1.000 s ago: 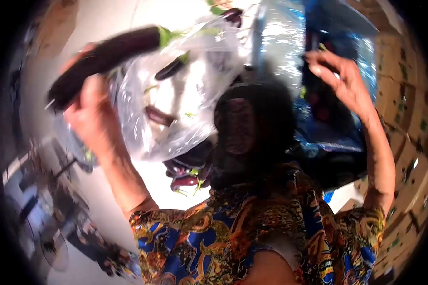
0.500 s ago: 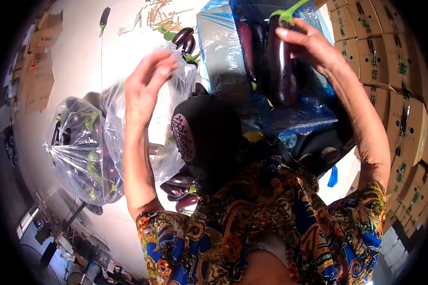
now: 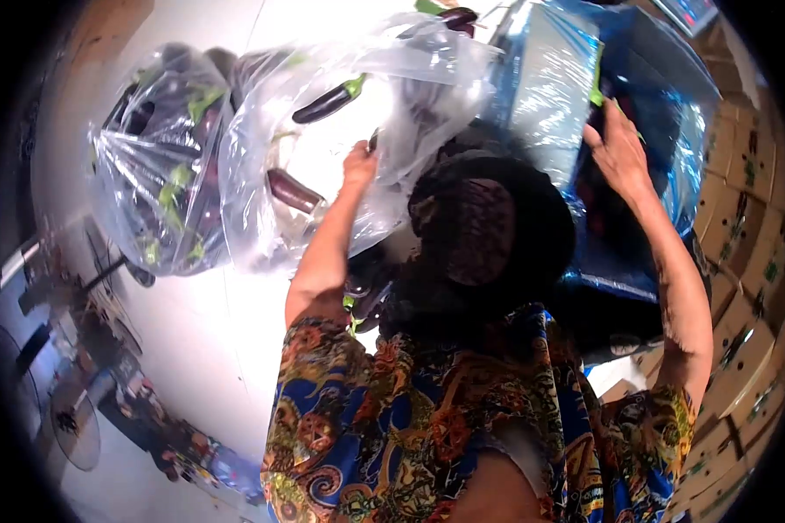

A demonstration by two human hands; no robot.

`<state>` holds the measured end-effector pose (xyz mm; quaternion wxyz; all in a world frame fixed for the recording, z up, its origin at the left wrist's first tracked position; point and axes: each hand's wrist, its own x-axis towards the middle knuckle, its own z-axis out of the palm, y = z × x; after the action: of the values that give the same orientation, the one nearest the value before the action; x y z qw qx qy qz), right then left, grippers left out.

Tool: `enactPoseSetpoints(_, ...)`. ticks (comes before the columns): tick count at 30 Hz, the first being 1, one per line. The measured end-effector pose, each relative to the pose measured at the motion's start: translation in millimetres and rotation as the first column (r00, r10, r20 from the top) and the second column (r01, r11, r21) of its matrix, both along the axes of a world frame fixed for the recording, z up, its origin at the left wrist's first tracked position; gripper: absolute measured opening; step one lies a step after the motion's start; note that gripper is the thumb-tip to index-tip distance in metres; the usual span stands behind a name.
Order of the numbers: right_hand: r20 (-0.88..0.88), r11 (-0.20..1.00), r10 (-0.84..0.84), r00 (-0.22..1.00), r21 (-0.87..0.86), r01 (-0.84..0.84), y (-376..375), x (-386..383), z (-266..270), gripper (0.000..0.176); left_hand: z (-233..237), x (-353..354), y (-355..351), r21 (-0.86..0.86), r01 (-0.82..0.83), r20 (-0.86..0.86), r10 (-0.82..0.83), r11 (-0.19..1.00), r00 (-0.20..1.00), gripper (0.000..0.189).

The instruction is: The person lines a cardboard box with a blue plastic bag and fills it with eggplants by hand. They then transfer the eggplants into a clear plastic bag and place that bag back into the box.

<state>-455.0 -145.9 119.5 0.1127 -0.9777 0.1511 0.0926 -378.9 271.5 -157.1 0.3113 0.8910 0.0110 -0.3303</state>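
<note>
My left hand (image 3: pixel 358 164) is inside a wide-mouthed clear plastic bag (image 3: pixel 253 166). Its fingers are closed on a dark eggplant (image 3: pixel 372 142), of which only a small end shows. Near that hand lie an eggplant with a green stem (image 3: pixel 327 103) and a purple eggplant partly in pale wrapping (image 3: pixel 295 190). On the right, my right hand (image 3: pixel 619 155) is down in a box lined with blue plastic film (image 3: pixel 689 131). Thumb and fingers are around a dark eggplant whose green calyx (image 3: pixel 596 94) shows at its top; the shaded body is mostly hidden.
A full clear bag of eggplants (image 3: pixel 161 174) stands at the left. Loose eggplants lie at the bag's far edge (image 3: pixel 458 17) and below my left forearm (image 3: pixel 371 301). Stacked cardboard boxes (image 3: pixel 741 227) line the right side. A capped head (image 3: pixel 497 218) blocks the middle.
My left hand has gone from above the clear bag into it and closed on an eggplant. My right hand has lowered into the blue-lined box with its eggplant. The camera view has shifted.
</note>
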Motion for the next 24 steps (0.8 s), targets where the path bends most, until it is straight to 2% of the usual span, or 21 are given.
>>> enactPoseSetpoints(1,-0.029,0.999,-0.023,0.999,0.036,0.024,-8,-3,-4,0.065,-37,-13,-7,0.048,-0.001,0.141,-0.006,0.999,0.990,0.044)
enactPoseSetpoints(3,-0.103,0.987,-0.104,0.989,0.115,0.115,-2,2,6,0.070,-75,-24,-18,-0.028,-0.313,0.080,0.314,0.949,0.946,0.038)
enactPoseSetpoints(4,-0.100,0.977,-0.096,0.990,0.182,0.113,-3,3,9,0.072,-29,-21,-34,0.121,-0.257,0.190,0.232,0.959,0.954,0.035)
enactPoseSetpoints(7,-0.059,0.965,-0.093,0.994,0.240,0.105,-5,-3,10,0.071,30,-7,-35,-0.011,-0.474,0.118,0.472,0.881,0.874,0.035)
enactPoseSetpoints(8,-0.050,0.955,-0.098,0.994,0.276,0.108,-3,-2,14,0.071,32,-6,-21,-0.362,-0.673,-0.142,0.675,0.645,0.724,0.039)
enactPoseSetpoints(10,0.006,0.954,-0.067,0.998,0.292,0.062,-7,-6,12,0.069,59,1,4,-0.631,-0.612,-0.187,0.672,0.477,0.716,0.041)
enactPoseSetpoints(12,-0.023,0.939,-0.129,0.991,0.320,0.130,-7,-5,14,0.067,110,8,28,-0.571,-0.535,-0.006,0.648,0.623,0.761,0.041)
enactPoseSetpoints(13,-0.036,0.925,-0.153,0.988,0.348,0.155,-5,-4,15,0.065,131,11,38,-0.667,-0.515,-0.033,0.669,0.538,0.742,0.041)
enactPoseSetpoints(14,-0.061,0.912,-0.174,0.983,0.366,0.184,-4,-4,17,0.064,155,13,45,-0.650,-0.623,-0.174,0.713,0.435,0.679,0.036)
enactPoseSetpoints(16,-0.089,0.900,-0.178,0.980,0.387,0.199,-4,-2,20,0.064,175,18,72,-0.725,-0.661,-0.411,0.647,0.195,0.642,0.028)
enactPoseSetpoints(17,-0.085,0.902,-0.170,0.982,0.388,0.190,-3,-1,21,0.064,186,16,82,-0.768,-0.629,-0.457,0.585,0.120,0.670,0.024)
enactPoseSetpoints(20,-0.118,0.853,-0.175,0.977,0.477,0.210,-7,-2,21,0.062,205,10,95,-0.784,-0.616,-0.478,0.557,0.079,0.679,0.029)
enactPoseSetpoints(23,-0.061,0.907,-0.106,0.993,0.404,0.122,-18,-4,16,0.058,223,9,84,-0.815,-0.578,-0.479,0.504,0.050,0.719,0.034)
enactPoseSetpoints(24,-0.106,0.883,-0.118,0.987,0.444,0.153,-18,-7,24,0.054,226,11,81,-0.823,-0.562,-0.446,0.520,0.082,0.728,0.036)
